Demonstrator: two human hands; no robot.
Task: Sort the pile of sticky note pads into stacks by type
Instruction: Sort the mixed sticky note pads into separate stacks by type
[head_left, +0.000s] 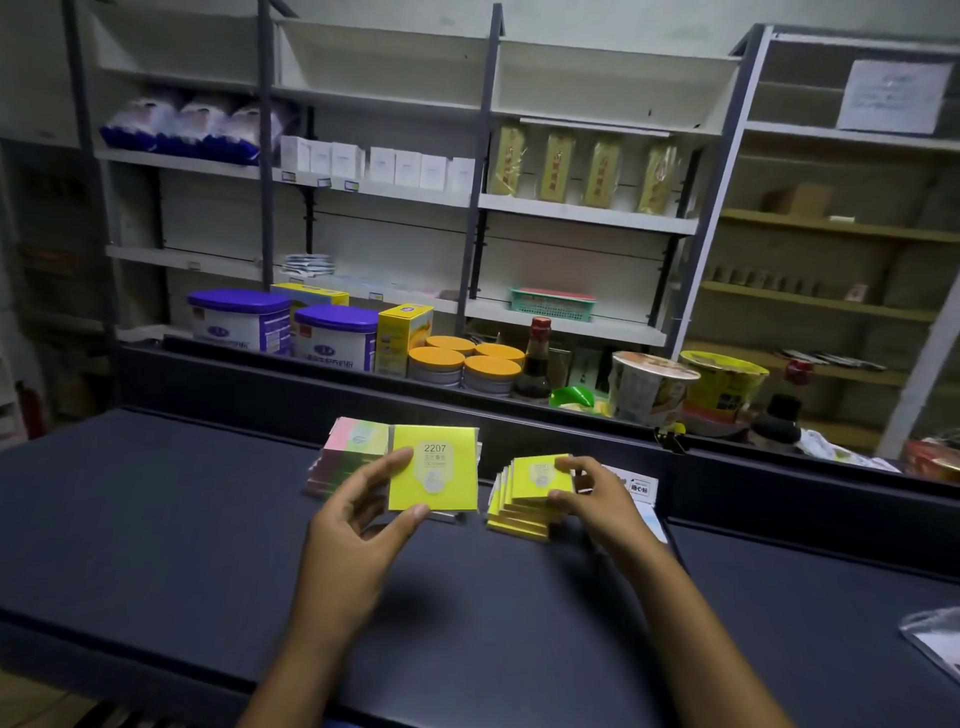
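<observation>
left hand (363, 512) pinches a large yellow pad (434, 467) between thumb and fingers at its left edge and lower left corner. the pad is marked "2207", faces the camera and is held just above the dark tabletop (156, 519).

all positions below are taken from this large yellow pad. directly behind it and to its left stands a stack of multicolour pads (345, 452), pink and green on top, resting on the tabletop; the held pad overlaps its right side. whether the two touch cannot be told.

to the right of the large yellow pad, apart from it, lies a fanned stack of smaller yellow pads (524, 512) on the tabletop. right hand (597, 493) grips the top small yellow pad (540, 475) of that stack, fingers curled over its right edge, thumb at its lower right corner.

further right, partly hidden by the right hand, a white printed card (641, 488) lies on the tabletop.

behind the pad, beyond the raised rear edge of the tabletop: two tubs with purple lids (332, 332), a yellow box (402, 338), orange-lidded tins (467, 364), a dark sauce bottle (535, 364) and two instant noodle cups (649, 387). shelving (483, 208) stands further back.
</observation>
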